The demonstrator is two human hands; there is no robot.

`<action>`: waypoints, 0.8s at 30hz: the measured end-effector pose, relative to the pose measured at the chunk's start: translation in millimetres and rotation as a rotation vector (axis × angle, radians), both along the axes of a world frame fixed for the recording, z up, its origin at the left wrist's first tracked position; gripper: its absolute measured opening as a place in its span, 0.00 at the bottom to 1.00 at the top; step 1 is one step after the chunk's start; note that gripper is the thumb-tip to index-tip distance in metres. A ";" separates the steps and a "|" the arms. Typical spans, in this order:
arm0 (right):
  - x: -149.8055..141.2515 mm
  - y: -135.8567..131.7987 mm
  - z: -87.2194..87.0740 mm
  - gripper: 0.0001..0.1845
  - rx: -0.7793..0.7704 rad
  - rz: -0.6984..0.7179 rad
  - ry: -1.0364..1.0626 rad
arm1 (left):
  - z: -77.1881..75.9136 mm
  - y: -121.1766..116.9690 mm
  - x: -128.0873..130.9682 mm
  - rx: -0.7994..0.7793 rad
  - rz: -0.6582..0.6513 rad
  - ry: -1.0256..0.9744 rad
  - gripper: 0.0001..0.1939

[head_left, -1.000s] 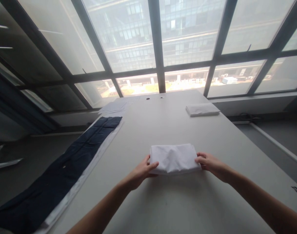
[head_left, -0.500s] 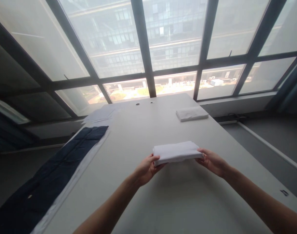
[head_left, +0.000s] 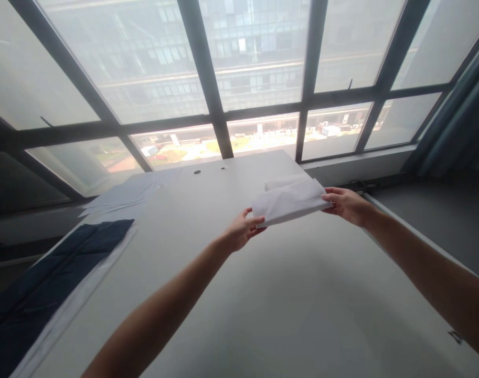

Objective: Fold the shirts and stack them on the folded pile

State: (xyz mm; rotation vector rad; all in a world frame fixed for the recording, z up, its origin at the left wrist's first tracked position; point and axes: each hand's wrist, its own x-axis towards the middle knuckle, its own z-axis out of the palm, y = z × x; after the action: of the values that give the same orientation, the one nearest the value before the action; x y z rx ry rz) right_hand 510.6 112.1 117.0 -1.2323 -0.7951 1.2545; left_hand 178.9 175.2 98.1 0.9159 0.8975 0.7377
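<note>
I have the folded white cloth (head_left: 292, 203) between my two hands, gripped at its ends and held above the pale surface (head_left: 231, 294). My left hand (head_left: 241, 230) is closed on the left end, thumb on top and fingers beneath, a small gap between them filled by the cloth. My right hand (head_left: 346, 205) pinches the right end in much the same way, and that end sits farther from me than the left one. The cloth spans the space between my hands, slightly slanted, its top a bit rumpled. Just beyond it, partly hidden by it, I see a second folded cloth (head_left: 276, 184). Well apart, to my left, lie dark blue fabric (head_left: 62, 273) and thin white sheets (head_left: 123, 194).
</note>
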 end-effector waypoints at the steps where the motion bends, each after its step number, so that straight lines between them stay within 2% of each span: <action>1: 9.3 20.1 0.2 0.10 -0.001 -0.043 -0.023 | 1.4 19.2 12.1 0.038 -0.001 0.018 0.32; 3: 25.2 59.6 -4.0 0.12 0.013 -0.110 -0.063 | 0.5 55.1 36.3 0.109 0.022 0.072 0.32; 6: 41.6 107.4 -18.3 0.13 0.029 -0.223 -0.086 | -9.0 97.7 68.3 0.142 0.083 0.119 0.32; 11: 62.2 148.8 -38.5 0.14 0.010 -0.300 -0.109 | -26.7 141.7 103.8 0.166 0.106 0.152 0.33; 15: 74.7 162.6 -55.0 0.14 -0.029 -0.350 -0.141 | -39.4 157.8 122.5 0.198 0.106 0.180 0.31; 20: 75.4 173.7 -88.0 0.10 -0.097 -0.496 -0.319 | -59.8 159.2 133.3 0.238 0.140 0.303 0.20; 24: 77.2 185.6 -99.0 0.12 -0.028 -0.565 -0.444 | -63.2 163.0 132.0 0.331 0.187 0.388 0.28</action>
State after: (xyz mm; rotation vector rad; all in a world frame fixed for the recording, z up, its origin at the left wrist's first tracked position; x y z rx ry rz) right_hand 587.8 297.7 18.0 -1.6433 -0.6682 0.5408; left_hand 310.9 338.2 34.9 1.3096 1.2372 0.9031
